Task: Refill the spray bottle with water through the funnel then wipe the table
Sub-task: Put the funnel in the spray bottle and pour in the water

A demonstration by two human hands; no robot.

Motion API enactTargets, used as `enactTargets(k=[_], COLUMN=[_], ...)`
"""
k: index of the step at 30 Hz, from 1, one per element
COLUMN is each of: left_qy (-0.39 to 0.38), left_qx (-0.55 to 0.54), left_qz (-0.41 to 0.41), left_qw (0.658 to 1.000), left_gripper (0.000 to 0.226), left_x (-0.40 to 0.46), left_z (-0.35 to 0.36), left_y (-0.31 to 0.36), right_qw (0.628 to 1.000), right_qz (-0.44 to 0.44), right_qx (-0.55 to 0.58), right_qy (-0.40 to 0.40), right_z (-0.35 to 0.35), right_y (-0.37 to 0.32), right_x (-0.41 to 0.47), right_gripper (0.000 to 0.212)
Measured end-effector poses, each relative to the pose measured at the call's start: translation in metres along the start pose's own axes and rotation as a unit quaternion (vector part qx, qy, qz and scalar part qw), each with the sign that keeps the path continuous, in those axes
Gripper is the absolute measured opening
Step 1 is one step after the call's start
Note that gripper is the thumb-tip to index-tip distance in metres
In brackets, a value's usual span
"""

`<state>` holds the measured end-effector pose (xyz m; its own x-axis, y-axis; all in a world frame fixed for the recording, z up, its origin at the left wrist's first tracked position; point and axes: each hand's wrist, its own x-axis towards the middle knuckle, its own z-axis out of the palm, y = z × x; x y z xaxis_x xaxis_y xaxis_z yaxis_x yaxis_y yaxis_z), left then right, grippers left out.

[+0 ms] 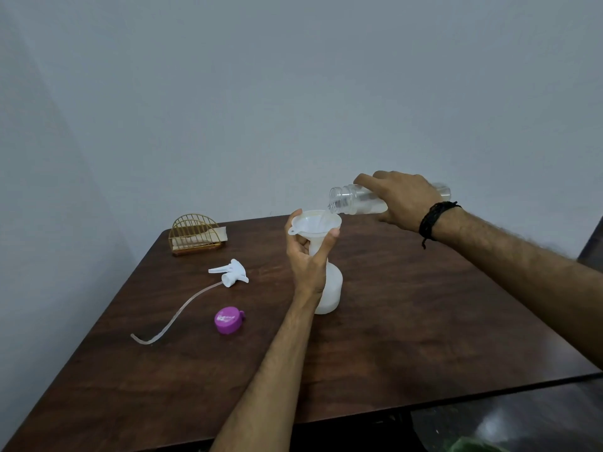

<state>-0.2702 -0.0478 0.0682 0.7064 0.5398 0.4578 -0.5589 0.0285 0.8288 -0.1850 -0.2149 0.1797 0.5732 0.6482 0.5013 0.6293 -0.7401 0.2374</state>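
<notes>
A: Entry, head view. Spray bottle [329, 288], translucent white, stands upright on the brown wooden table [408, 321], near the middle of the top. White funnel [316, 225] sits in its neck, bowl up.

B: Left hand [308, 256]?

A: Wrapped around the bottle neck and the funnel stem from the near side; thumb on the right of the funnel bowl, fingers up the left side under the rim. Gripping, steadying both.

B: Right hand [401, 200]?

A: Clasps a clear water bottle [355, 200] from above, fingers curled over its barrel. Bottle lies almost horizontal, open mouth pointing left and slightly down, just above the funnel rim. Some water lies along its lower side. A dark braided band [435, 220] sits on that wrist.

B: Is a stream visible between mouth and funnel?

A: Cannot tell; too faint against the wall.

B: Level in the spray bottle?

A: Lower part looks more opaque; exact line not readable.

B: Other items?

A: White trigger sprayer head [230, 272] lies on the table left of the bottle, its long dip tube [169, 318] curving toward the near left. A purple cap [228, 319] lies between that tube and the left forearm. A gold wire napkin holder [195, 234] with napkins stands at the far left corner
</notes>
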Motion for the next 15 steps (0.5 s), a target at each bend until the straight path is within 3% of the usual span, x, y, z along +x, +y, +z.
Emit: enactTargets(k=[7,15], left_qy=[-0.003,-0.002], left_qx=[0.011,0.002], left_qz=[0.000,-0.005], left_qw=[1.000,1.000], left_gripper=[0.073,0.089], left_x=[0.0004,-0.0025], left_z=[0.0002,0.0022], left_y=[0.0004,0.0017], right_qw=[1.000,1.000], right_qz=[-0.004,-0.001], right_qx=[-0.006,-0.008], right_qy=[0.009,0.004], right_z=[-0.0027,-0.0065], right_y=[0.0008,-0.0016], right_x=[0.0017,0.0024], right_gripper=[0.057,0.059])
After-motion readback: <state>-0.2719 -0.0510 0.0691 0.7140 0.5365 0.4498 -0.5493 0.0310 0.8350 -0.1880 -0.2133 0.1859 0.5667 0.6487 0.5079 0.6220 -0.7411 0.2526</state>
